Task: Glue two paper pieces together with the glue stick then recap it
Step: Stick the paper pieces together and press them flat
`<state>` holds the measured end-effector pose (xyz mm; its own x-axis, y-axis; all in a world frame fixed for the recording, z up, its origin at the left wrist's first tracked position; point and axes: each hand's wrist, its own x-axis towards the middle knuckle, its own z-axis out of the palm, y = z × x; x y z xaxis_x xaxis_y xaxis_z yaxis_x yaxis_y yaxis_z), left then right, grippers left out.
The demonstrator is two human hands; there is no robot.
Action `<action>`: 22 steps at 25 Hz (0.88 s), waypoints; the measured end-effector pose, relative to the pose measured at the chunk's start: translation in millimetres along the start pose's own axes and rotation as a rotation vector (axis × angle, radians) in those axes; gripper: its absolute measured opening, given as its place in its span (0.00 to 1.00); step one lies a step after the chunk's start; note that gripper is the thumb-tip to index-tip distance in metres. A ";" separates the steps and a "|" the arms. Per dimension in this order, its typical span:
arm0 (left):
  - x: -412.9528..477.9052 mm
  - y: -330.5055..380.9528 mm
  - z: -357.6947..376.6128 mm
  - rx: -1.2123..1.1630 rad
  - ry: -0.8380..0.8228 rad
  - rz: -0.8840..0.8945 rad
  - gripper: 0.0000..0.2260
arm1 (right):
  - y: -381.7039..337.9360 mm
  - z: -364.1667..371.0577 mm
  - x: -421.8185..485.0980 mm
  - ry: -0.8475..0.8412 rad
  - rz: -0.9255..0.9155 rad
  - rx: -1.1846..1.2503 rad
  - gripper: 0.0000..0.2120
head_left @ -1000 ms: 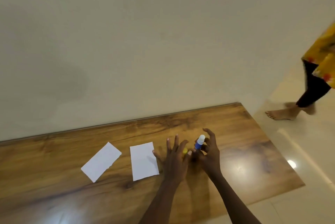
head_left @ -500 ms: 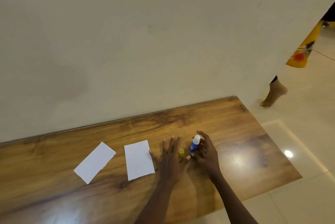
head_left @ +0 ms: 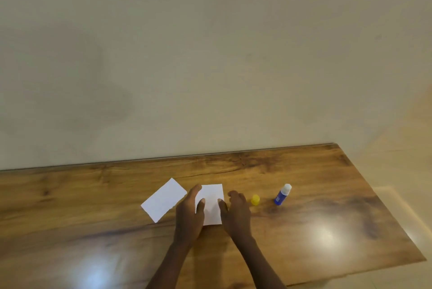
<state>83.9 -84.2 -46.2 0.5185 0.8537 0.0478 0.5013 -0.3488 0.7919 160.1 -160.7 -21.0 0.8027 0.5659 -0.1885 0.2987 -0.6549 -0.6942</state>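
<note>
Two white paper pieces lie on the wooden table (head_left: 327, 230). The left paper piece (head_left: 163, 199) lies tilted and untouched. My left hand (head_left: 189, 214) holds the left edge of the right paper piece (head_left: 211, 204), thumb on top. My right hand (head_left: 236, 214) holds that piece's right edge, thumb on top too. The blue glue stick (head_left: 282, 195) stands upright to the right of my hands, uncapped, white tip showing. Its yellow cap (head_left: 255, 200) sits on the table between my right hand and the stick.
The table's back edge meets a plain beige wall (head_left: 210, 55). The table's right edge (head_left: 383, 204) runs diagonally, with pale tiled floor (head_left: 402, 172) beyond it. Bright light reflections show on the glossy tabletop.
My right hand let go of the glue stick, which now stands alone. Both hands moved left onto the right paper piece. The walking person at the right is out of view.
</note>
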 end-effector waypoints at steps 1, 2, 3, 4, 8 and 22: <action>-2.3 -8.4 -7.3 0.052 -0.013 0.001 0.17 | -2.3 11.3 0.9 -0.053 0.081 -0.107 0.20; -4.4 -15.2 -11.5 0.102 -0.052 0.002 0.16 | -4.5 20.0 0.3 -0.064 0.125 -0.208 0.24; -6.9 -22.0 -14.4 0.158 -0.102 0.006 0.16 | -8.2 27.7 -1.5 -0.050 0.145 -0.272 0.26; -9.3 -27.4 -14.5 0.213 -0.150 0.019 0.16 | -12.0 33.7 -2.6 -0.025 0.164 -0.295 0.27; -19.0 -39.0 -10.3 0.244 -0.238 0.037 0.16 | -24.2 42.6 1.7 0.022 0.369 -0.138 0.28; -18.5 -82.2 -69.6 0.214 0.278 -0.190 0.14 | -41.1 1.9 59.8 -0.105 -0.333 -0.171 0.10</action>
<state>-15.1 -44.4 -69.7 0.2098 0.9727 0.0991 0.7186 -0.2221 0.6590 194.9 -99.0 -5.0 0.5929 0.8038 -0.0483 0.6228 -0.4957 -0.6053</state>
